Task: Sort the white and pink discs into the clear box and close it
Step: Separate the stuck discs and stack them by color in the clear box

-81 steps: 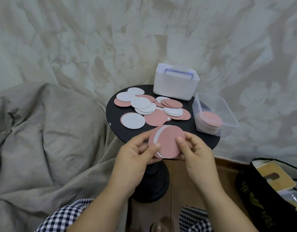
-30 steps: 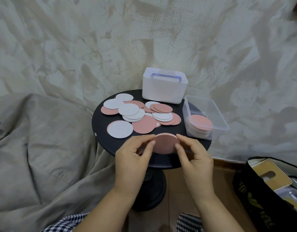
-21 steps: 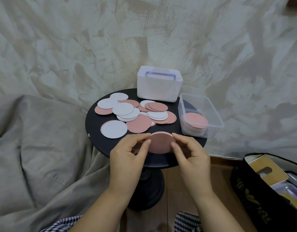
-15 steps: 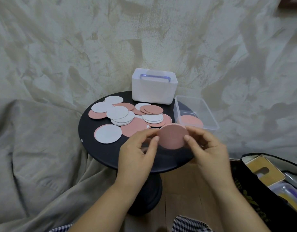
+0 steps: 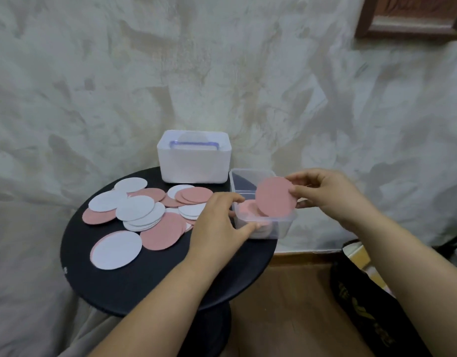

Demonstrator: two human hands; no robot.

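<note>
My right hand point(image 5: 328, 195) pinches a pink disc point(image 5: 275, 197) by its right edge and holds it tilted over the clear box point(image 5: 283, 229). The box sits open on the right edge of the round black table point(image 5: 150, 276), with several pink discs stacked inside. My left hand point(image 5: 219, 228) holds the box's near left corner, thumb on the front rim. A loose heap of white and pink discs point(image 5: 145, 215) covers the table's left half, with one large white disc point(image 5: 116, 249) nearest me.
A white bin point(image 5: 194, 158) with a blue-rimmed lid inside stands at the table's back edge, against the draped cloth backdrop. A black bag point(image 5: 377, 300) sits on the wooden floor at the lower right. The table's near part is bare.
My right hand has carried the pink disc from in front of me rightward to above the clear box. My left hand let go of the disc and took hold of the box's corner.
</note>
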